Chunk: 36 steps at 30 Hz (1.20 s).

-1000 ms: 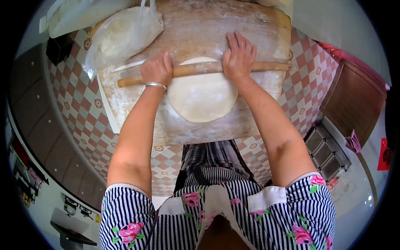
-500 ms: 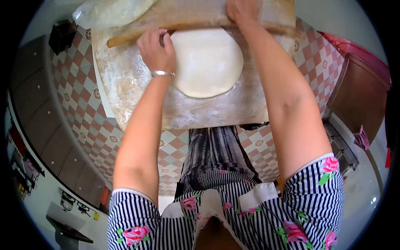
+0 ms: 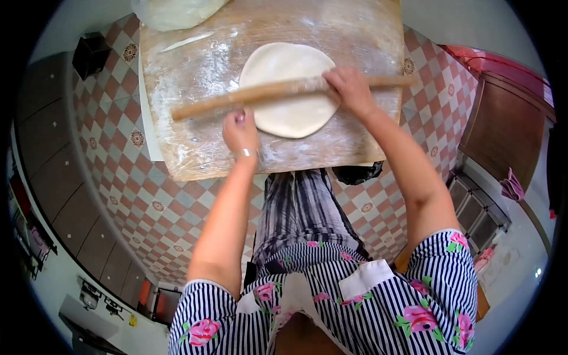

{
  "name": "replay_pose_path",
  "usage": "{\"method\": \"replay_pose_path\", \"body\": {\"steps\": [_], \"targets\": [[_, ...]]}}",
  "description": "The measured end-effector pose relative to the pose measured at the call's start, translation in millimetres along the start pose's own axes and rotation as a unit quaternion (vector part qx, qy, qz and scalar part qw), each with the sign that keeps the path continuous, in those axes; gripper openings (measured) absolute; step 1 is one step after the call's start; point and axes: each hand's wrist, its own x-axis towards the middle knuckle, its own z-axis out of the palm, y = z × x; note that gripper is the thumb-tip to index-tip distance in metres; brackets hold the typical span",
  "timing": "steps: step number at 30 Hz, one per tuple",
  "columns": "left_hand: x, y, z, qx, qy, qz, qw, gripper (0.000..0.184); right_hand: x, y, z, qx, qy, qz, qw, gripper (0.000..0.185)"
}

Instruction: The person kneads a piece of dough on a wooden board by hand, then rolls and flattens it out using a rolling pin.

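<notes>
A long wooden rolling pin [image 3: 266,91] lies slantwise across a round, flat sheet of dough [image 3: 290,59], its left end lower than its right. My right hand [image 3: 350,92] has its fingers curled over the pin near the dough's right edge. Just below the pin, at the lower left of the dough, is my left hand [image 3: 241,131], its fingers curled together; what they hold, if anything, is hidden. Under the dough is a floured wooden board [image 3: 201,151].
A clear plastic bag [image 3: 177,13] rests at the board's top left corner, above a thin pale strip [image 3: 187,41]. A black bin [image 3: 91,55] stands on the tiled floor at the left. A black bag [image 3: 357,173] shows below the board's front edge.
The rolling pin has come back toward me from the dough's far edge onto its middle. Both hands have moved nearer my body, and my left hand is now below the pin.
</notes>
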Motion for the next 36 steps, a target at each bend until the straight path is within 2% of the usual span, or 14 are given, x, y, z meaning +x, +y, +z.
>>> {"method": "replay_pose_path", "body": {"steps": [1, 2, 3, 4, 7, 10, 12, 13, 16, 21, 24, 27, 30, 36], "targets": [[-23.6, -6.9, -7.8, -0.053, 0.028, 0.035, 0.998, 0.034, -14.8, -10.9, 0.6, -0.006, 0.028, -0.014, 0.999, 0.038], [-30.3, -9.1, -16.2, 0.004, 0.067, 0.116, 0.991, 0.033, -30.3, -22.2, 0.0, -0.012, 0.056, -0.028, 0.998, 0.037], [-34.2, -8.3, -22.6, 0.060, 0.104, 0.194, 0.973, 0.033, -46.6, -27.0, 0.9, -0.004, -0.015, 0.020, 1.000, 0.043], [-34.6, -10.0, -28.1, 0.116, 0.137, 0.269, 0.946, 0.033, -54.8, -36.7, -0.3, -0.015, 0.018, 0.061, 0.998, 0.046], [4.3, -16.0, -21.1, 0.226, 0.139, 0.292, 0.919, 0.032, -50.0, -55.2, 14.1, -0.026, 0.101, 0.226, 0.969, 0.054], [38.8, -9.3, -11.7, 0.269, 0.112, 0.292, 0.911, 0.025, -18.7, -50.5, 38.3, -0.112, 0.168, 0.285, 0.937, 0.052], [61.6, 2.9, -7.7, 0.267, 0.075, 0.272, 0.922, 0.023, 7.1, -38.0, 28.4, -0.100, 0.110, 0.280, 0.948, 0.053], [77.6, 10.8, -0.3, 0.249, 0.138, 0.311, 0.907, 0.025, 29.9, -28.6, 20.1, -0.094, 0.088, 0.272, 0.954, 0.053], [114.7, 45.4, -2.4, 0.258, 0.060, 0.300, 0.916, 0.022, 75.2, -6.5, 9.5, -0.080, 0.086, 0.248, 0.962, 0.053], [152.9, 62.2, 4.8, 0.239, 0.045, 0.301, 0.922, 0.024, 113.7, 12.6, 4.7, -0.025, 0.112, 0.240, 0.964, 0.053], [159.0, 69.9, 3.3, 0.298, 0.029, 0.291, 0.909, 0.024, 113.1, 14.2, 4.7, -0.032, 0.142, 0.223, 0.964, 0.056], [140.0, 65.0, 11.9, 0.218, 0.181, 0.391, 0.876, 0.025, 84.4, 1.0, 13.0, -0.029, 0.190, 0.221, 0.956, 0.054], [100.7, 61.3, 31.5, 0.254, 0.148, 0.347, 0.891, 0.028, 71.0, -8.9, 19.3, -0.064, 0.149, 0.249, 0.955, 0.050], [144.6, 86.4, 18.1, 0.250, 0.035, 0.336, 0.907, 0.026, 113.0, -0.3, 18.0, -0.061, 0.086, 0.245, 0.964, 0.053]]}}
